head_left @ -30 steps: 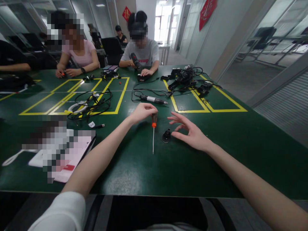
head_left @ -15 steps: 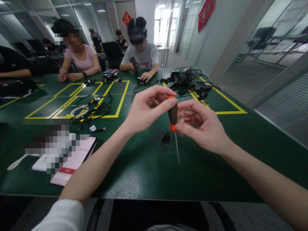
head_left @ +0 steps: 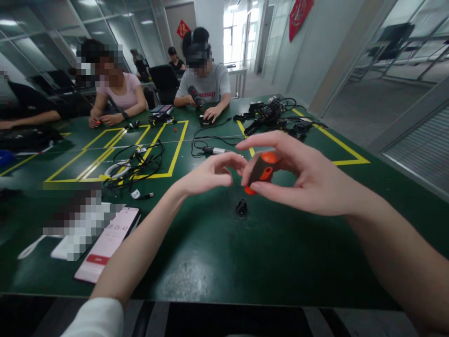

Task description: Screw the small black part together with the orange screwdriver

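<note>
The right hand (head_left: pixel 308 178) grips an orange-and-dark screwdriver (head_left: pixel 264 169) above the table (head_left: pixel 280 271), the left hand (head_left: pixel 205 174) curls open beside it, a phone (head_left: pixel 114 238) shows "25:42", a cable tag (head_left: pixel 135 194) "29", a shirt (head_left: pixel 206 84) "assup".

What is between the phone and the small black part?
In the head view, the left forearm crosses between the phone and the black part; otherwise, bare green table.

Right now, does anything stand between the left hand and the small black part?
Nothing visible does: only green table shows between the left hand and the small black part. The screwdriver handle, held in the right hand, is right of that gap.
</note>
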A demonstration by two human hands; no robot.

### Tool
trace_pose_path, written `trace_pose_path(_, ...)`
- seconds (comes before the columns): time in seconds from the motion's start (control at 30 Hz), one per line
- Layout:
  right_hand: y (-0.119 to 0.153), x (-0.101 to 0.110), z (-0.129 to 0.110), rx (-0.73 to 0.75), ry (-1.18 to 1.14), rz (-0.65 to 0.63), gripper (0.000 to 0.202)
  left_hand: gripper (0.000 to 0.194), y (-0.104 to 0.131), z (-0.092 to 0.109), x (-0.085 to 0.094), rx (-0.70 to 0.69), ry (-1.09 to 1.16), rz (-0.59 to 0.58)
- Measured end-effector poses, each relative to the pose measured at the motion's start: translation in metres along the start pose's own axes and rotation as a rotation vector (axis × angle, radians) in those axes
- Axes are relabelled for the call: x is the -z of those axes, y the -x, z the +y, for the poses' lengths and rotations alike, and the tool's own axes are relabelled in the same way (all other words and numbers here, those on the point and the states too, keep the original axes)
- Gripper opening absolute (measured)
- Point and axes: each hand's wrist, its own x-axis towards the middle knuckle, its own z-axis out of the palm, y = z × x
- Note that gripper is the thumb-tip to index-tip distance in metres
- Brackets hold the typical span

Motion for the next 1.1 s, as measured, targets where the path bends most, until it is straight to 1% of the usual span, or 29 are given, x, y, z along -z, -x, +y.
trace_pose_path(0.03,0.001,0.002,0.001,0.007,0.038,-0.032,0.042,0.038,0.0,-0.008,0.001,0.056,-0.043,-0.11)
trace_pose_path(0.1,0.002,0.004,0.003,0.023,0.097,-0.075,0.035,0.04,-0.001,-0.023,-0.001,0.126,-0.121,-0.261)
trace_pose_path(0.13,0.002,0.004,0.004,0.03,0.114,-0.083,0.034,0.043,0.0,-0.03,-0.003,0.162,-0.145,-0.314)
trace_pose_path(0.17,0.002,0.004,0.005,0.036,0.125,-0.083,0.034,0.044,0.0,-0.037,-0.005,0.201,-0.149,-0.343)
trace_pose_path(0.23,0.001,0.003,0.007,0.049,0.141,-0.07,0.035,0.043,0.001,-0.047,-0.009,0.26,-0.109,-0.402)
trace_pose_path(0.33,0.0,0.001,0.01,0.069,0.158,-0.047,0.037,0.033,0.002,-0.057,-0.011,0.305,-0.004,-0.411)
trace_pose_path(0.4,0.0,0.0,0.011,0.075,0.17,-0.048,0.038,0.03,0.002,-0.06,-0.011,0.311,0.03,-0.39)
trace_pose_path(0.53,-0.001,-0.004,0.016,0.064,0.176,-0.086,0.04,0.03,0.003,-0.059,-0.01,0.312,0.045,-0.352)
trace_pose_path(0.67,-0.002,-0.006,0.021,0.061,0.172,-0.107,0.039,0.027,0.002,-0.054,-0.01,0.317,-0.019,-0.341)
trace_pose_path(0.87,-0.004,-0.008,0.023,0.109,0.185,-0.099,0.027,0.024,0.0,-0.048,-0.011,0.324,-0.073,-0.354)
trace_pose_path(1.03,-0.006,-0.01,0.025,0.128,0.199,-0.038,0.012,0.025,-0.001,-0.048,-0.01,0.35,-0.13,-0.373)
trace_pose_path(1.1,-0.007,-0.01,0.026,0.122,0.196,-0.04,0.011,0.024,-0.002,-0.049,-0.011,0.342,-0.15,-0.374)
